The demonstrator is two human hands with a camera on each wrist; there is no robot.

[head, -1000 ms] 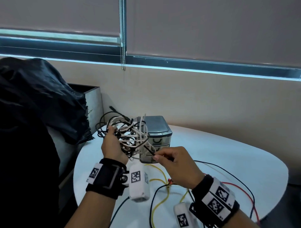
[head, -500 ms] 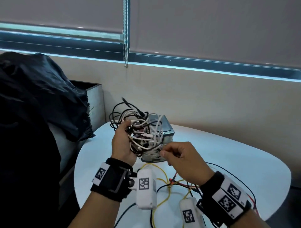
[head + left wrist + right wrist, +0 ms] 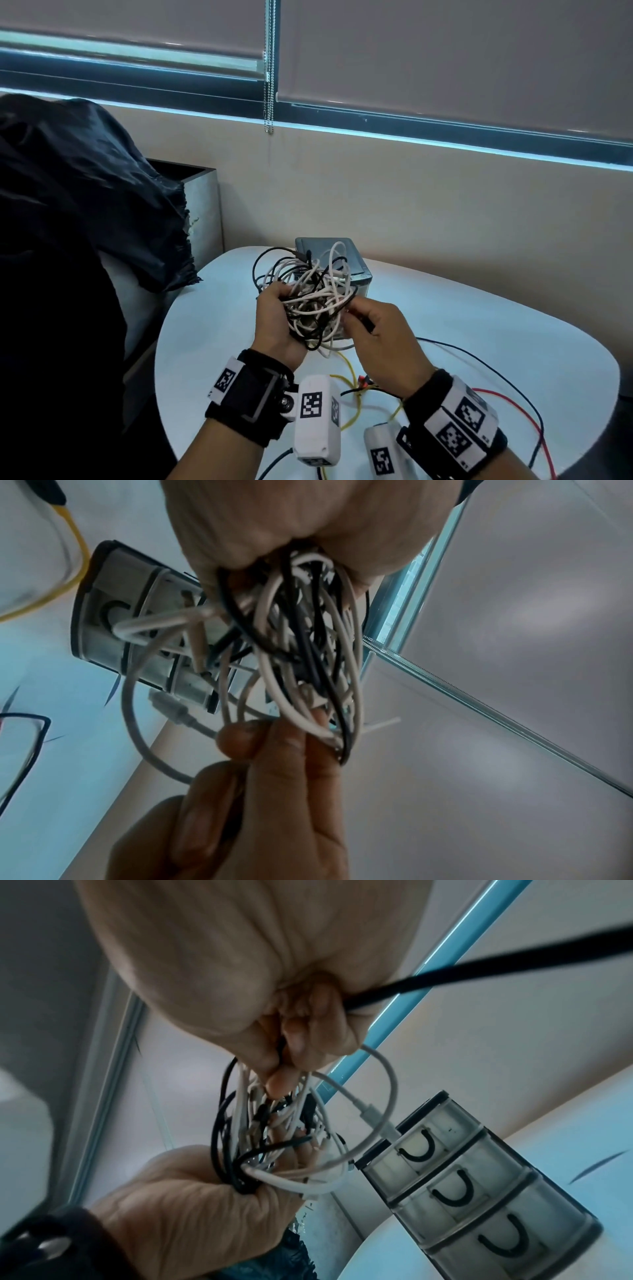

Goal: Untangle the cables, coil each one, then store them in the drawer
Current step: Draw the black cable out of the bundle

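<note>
Cable tangle (image 3: 313, 294) now lower, left hand (image 3: 275, 323) clutching it, right hand (image 3: 380, 339) pinching one strand.

Premises appear to be an office or meeting room. Evidence: grey roller blinds (image 3: 445, 51) with beaded metal pull chain (image 3: 269, 85) over a long window, plain beige wall (image 3: 411, 192), rounded white table (image 3: 479, 342), small grey plastic three-drawer desktop unit (image 3: 462, 1191).
</note>
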